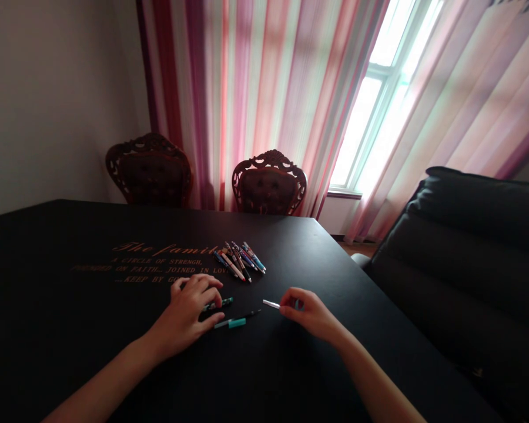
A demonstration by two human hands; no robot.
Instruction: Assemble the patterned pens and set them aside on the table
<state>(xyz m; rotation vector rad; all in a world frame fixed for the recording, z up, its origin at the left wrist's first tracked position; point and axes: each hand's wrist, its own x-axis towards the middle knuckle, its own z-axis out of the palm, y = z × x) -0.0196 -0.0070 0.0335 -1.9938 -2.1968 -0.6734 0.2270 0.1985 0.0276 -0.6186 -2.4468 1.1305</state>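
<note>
My left hand [184, 311] curls over a dark green patterned pen [218, 304], whose end pokes out between fingers and thumb. My right hand [307, 314] pinches a white-ended pen [271, 304], with a teal band showing among the fingers. Between my hands, a slim dark pen with a teal section [237, 321] lies on the tabletop, touching neither hand. Just beyond them, several patterned pens lie in a fanned bunch [240, 261], close together and partly overlapping.
The black table [291, 247] bears gold lettering [150, 264] left of the pens. Two carved wooden chairs [268, 185] stand beyond its far edge. A dark padded seat [458, 258] sits along the right edge, with striped curtains and a window behind.
</note>
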